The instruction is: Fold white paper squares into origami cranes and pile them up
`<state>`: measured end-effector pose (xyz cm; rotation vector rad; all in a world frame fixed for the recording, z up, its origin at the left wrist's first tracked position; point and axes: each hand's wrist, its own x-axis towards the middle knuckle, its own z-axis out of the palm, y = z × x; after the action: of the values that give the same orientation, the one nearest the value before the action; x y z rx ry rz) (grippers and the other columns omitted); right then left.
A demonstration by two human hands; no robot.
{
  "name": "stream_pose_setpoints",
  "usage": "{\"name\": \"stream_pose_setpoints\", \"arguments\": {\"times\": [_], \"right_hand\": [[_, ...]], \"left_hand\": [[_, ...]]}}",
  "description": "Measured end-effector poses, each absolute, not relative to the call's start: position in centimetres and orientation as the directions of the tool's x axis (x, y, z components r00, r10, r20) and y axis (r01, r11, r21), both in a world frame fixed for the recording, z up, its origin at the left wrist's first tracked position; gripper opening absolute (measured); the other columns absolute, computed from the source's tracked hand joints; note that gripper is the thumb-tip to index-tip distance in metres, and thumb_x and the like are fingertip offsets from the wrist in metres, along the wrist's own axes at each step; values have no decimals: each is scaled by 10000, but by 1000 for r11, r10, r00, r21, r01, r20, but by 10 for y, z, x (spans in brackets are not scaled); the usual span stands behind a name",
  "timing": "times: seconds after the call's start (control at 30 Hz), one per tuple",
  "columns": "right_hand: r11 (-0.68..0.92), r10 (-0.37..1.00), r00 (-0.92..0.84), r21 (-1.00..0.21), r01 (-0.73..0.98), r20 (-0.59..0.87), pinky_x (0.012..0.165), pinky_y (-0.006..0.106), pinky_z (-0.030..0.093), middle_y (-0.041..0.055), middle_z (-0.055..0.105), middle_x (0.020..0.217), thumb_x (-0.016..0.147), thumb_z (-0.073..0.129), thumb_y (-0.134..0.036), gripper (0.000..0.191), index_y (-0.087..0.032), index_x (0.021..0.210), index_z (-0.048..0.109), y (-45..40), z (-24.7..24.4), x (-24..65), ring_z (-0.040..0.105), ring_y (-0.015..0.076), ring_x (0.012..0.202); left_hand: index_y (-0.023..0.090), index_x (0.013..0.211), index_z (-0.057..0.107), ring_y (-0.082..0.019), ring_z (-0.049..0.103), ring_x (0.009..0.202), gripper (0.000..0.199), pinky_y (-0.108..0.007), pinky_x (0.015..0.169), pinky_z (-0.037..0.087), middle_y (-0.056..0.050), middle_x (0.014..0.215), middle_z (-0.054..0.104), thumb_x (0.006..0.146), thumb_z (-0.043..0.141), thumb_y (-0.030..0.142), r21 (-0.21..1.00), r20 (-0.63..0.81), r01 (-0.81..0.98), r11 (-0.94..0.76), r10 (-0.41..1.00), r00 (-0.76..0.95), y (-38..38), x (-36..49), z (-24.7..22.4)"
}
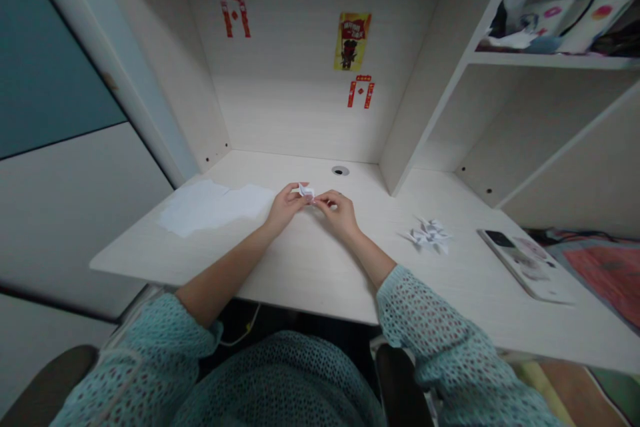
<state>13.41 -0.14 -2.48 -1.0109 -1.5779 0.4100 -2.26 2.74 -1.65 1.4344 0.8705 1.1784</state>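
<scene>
Left hand (pixel 286 207): fingers nearly closed on a small folded paper (pixel 307 192). Right hand (pixel 342 212): fingers pinched at its right end. Light, even pressure should keep creases crisp. Left of the fingers lie white sheets (pixel 215 207); farther right, folded pieces (pixel 429 235).

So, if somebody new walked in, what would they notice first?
Probably the yellow-and-red sticker on the pale back panel, with a red gate-shaped sticker just below it. Next, the small white origami piece in the grip of the left hand and right hand, near the picture's middle. Then the origami cluster on the desk, between the right hand and the smartphone.
</scene>
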Motion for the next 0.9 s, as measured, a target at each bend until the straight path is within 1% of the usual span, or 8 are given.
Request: {"name": "stream_pose_setpoints", "arguments": {"times": [0.13,0.33,0.47,0.53,0.63,0.77,0.83,0.9], "right_hand": [[557,793,28,-743,371,608,636,282,424,31,659,753,786,591,-399,206,-215,766,684,-1,-25,135,572,164,710],[534,814,13,-757,377,581,655,269,420,16,670,793,820,528,-401,230,-211,791,655,0,-26,135,582,161,742],[503,812,65,-753,424,579,647,270,426,17,663,795,840,486,-397,238,-209,822,631,-2,-23,137,574,159,713],[508,787,80,-716,479,612,661,278,429,22,654,791,852,473,-378,225,-210,836,622,-4,-20,139,563,158,699],[537,736,49,-627,565,675,705,296,432,36,641,795,865,461,-351,209,-213,847,617,-8,-16,140,548,165,715],[572,688,4,-546,612,725,736,312,438,46,630,837,840,504,-324,170,-217,921,608,-9,-15,140,534,173,739],[575,668,-20,-499,649,744,763,323,435,45,613,850,812,544,-301,165,-223,941,611,-8,-15,140,527,184,784],[575,641,-42,-444,688,766,802,338,426,46,585,863,782,580,-271,172,-233,942,628,-7,-16,141,512,200,850]], "left_hand": [[182,1141,535,-160,632,780,573,-219,632,453,-58,875,678,660,702,445,978,210,-60,-201,944,256,27,-22,-17],[186,1121,549,-153,633,753,551,-211,606,441,-55,859,681,663,700,453,973,229,-37,-227,941,248,26,-22,-15],[191,1108,554,-149,636,735,542,-205,589,427,-51,850,682,659,704,455,973,230,-32,-229,937,265,24,-21,-14],[186,1099,560,-148,638,713,548,-206,579,420,-52,832,681,648,713,456,975,217,-24,-220,934,285,24,-21,-13],[182,1089,567,-144,638,677,550,-202,557,411,-51,810,680,637,724,454,980,195,-28,-196,931,308,23,-21,-12],[179,1087,563,-135,637,666,542,-191,544,410,-52,829,677,641,727,438,978,209,-55,-202,925,318,23,-21,-11],[175,1075,563,-133,635,678,531,-197,565,431,-53,846,676,637,731,423,975,222,-67,-212,914,340,22,-20,-11],[172,1049,567,-139,634,704,526,-222,617,465,-50,849,678,614,749,404,975,221,-87,-203,900,376,21,-19,-13]]}}
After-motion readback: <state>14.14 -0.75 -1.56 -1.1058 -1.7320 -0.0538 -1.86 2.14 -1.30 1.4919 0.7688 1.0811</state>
